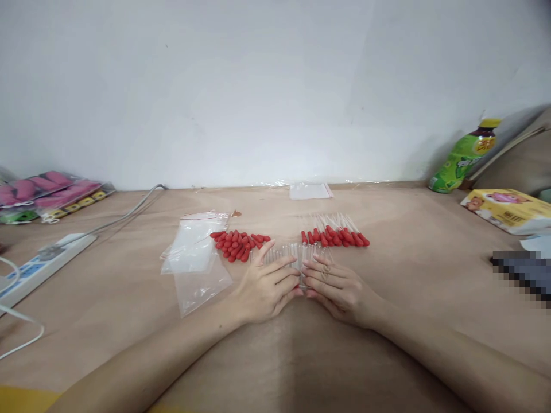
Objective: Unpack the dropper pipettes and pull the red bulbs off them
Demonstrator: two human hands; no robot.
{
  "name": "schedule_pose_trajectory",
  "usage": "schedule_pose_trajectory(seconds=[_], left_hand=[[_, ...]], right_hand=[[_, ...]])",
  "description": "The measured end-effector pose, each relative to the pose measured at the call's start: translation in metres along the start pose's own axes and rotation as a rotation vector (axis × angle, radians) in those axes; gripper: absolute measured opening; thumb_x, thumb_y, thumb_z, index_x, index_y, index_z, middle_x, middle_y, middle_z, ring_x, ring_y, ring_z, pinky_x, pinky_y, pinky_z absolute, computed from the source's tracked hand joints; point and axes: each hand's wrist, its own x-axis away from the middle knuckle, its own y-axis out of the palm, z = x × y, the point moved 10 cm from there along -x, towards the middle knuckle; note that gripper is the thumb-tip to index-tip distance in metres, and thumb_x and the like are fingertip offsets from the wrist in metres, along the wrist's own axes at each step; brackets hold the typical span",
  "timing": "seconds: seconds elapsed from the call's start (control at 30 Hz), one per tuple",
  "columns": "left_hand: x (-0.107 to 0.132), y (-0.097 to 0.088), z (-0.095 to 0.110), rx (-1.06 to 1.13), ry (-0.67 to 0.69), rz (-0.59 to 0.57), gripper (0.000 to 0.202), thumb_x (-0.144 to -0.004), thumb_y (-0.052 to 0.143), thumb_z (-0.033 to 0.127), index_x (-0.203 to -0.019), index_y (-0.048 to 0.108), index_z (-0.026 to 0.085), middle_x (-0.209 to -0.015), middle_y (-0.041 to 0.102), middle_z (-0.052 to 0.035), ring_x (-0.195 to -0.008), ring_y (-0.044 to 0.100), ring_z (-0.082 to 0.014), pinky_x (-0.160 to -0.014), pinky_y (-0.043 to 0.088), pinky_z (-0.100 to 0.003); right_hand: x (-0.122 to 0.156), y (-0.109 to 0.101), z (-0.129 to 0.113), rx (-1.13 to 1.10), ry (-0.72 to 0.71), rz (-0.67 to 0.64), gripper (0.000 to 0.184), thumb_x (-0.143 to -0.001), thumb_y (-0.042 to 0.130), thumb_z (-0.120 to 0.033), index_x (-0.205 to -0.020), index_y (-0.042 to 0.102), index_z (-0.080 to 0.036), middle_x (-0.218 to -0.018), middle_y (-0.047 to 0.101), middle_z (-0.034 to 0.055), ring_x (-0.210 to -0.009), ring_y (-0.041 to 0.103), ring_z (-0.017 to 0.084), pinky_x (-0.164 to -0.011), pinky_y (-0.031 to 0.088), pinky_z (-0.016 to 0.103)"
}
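My left hand [269,285] and my right hand [342,288] meet fingertip to fingertip over the near ends of a row of clear glass tubes [284,250]. Thumb and fingers of the left are pinched together, and a sliver of a red rubber bulb [297,287] shows between them. The right hand's fingertips are also pressed together; what they hold is hidden. Beside the left hand lies a heap of loose red bulbs [235,245]. Beyond the right hand is a row of droppers [336,235], red bulbs towards me and thin clear tubes pointing away.
Clear zip bags [193,246] lie left of the heap, another bag [310,191] by the wall. A power strip [55,261] with cables and pink packets [51,192] are at left. At right are a green bottle [465,155], a yellow box [508,211] and a blurred dark object [525,274].
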Motion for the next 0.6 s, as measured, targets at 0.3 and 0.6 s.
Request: schedule_pose_trajectory(seconds=[0.3,0.6], left_hand=[[0.002,0.002,-0.002,0.043,-0.02,-0.062,0.012,-0.085,0.048,0.02,-0.084,0.06,0.017,-0.09,0.069,-0.0007,-0.108,0.054,-0.018,-0.109,0.007,-0.051],[0.002,-0.005,0.003,0.038,0.017,-0.053,0.011,-0.085,0.049,0.019,-0.083,0.06,0.016,-0.09,0.069,-0.0007,-0.108,0.055,-0.0186,-0.108,0.003,-0.054]], right_hand=[[0.001,-0.002,-0.006,0.062,-0.062,-0.023,0.024,-0.079,0.057,-0.014,-0.102,0.06,-0.008,-0.105,0.065,0.0104,-0.111,0.052,0.019,-0.099,0.042,0.038],[0.002,-0.007,-0.012,0.052,-0.095,-0.072,0.026,-0.081,0.054,-0.013,-0.106,0.059,-0.007,-0.106,0.064,0.0114,-0.116,0.047,0.019,-0.101,0.04,0.038]])
